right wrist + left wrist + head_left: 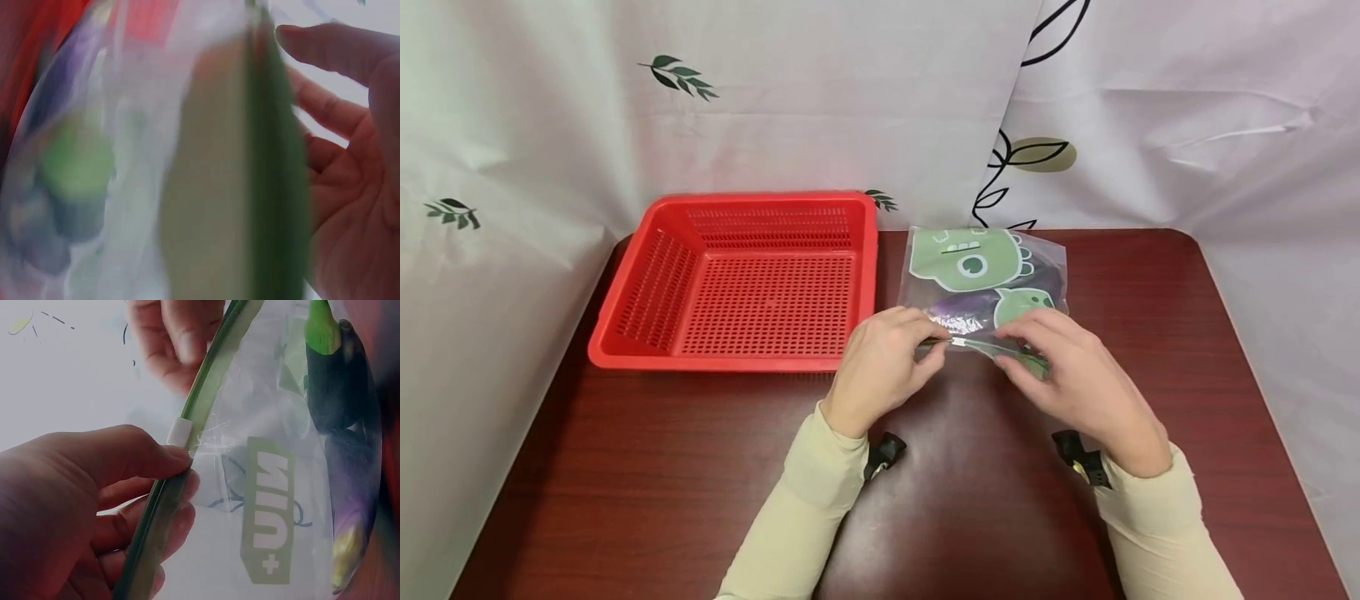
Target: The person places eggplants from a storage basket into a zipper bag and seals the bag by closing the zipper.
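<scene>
A clear zip bag (pixel 928 287) with green cartoon prints and a green zip strip lies at the back of the table. Dark purple eggplants (pixel 342 387) show through its plastic, one with a bright green stem end. My left hand (pixel 880 367) pinches the strip between thumb and fingers, right beside the white slider (pixel 180 431). At the strip's other end is my right hand (pixel 1075 379), its thumb and fingers spread apart on either side of the bag's edge. In the right wrist view the thumb tip comes close to the green strip (pixel 275 162).
To the left of the bag stands a red perforated plastic basket (pixel 760 364) on the dark wood table (pixel 685 467). White cloth (pixel 820 108) printed with leaves hangs behind the table and along its sides. Black straps (pixel 887 450) sit at my wrists.
</scene>
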Motion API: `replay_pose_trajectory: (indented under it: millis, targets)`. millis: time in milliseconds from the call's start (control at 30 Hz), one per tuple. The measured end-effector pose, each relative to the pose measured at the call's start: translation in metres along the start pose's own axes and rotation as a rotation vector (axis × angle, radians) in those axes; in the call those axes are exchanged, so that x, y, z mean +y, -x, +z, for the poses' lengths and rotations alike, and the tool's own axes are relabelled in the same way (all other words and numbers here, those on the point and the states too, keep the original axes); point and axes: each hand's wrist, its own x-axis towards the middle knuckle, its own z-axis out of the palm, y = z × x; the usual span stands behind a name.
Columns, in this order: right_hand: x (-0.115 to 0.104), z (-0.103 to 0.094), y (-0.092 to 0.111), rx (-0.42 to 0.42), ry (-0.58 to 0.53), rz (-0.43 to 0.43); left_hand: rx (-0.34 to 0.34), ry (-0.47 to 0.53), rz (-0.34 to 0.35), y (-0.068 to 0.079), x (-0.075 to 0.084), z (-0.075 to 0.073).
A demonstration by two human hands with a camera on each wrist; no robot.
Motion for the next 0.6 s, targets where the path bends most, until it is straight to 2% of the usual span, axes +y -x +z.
replay_pose_trajectory:
  millis: [300, 600]
  targets:
    - [-0.018, 0.017, -0.019, 0.057, -0.025, -0.087, 0.001, 0.007, -0.007, 0.000, 0.002, 0.000]
    - [-0.022, 0.023, -0.019, 0.070, 0.007, -0.074, -0.003, -0.002, 0.005, 0.000, 0.003, 0.000]
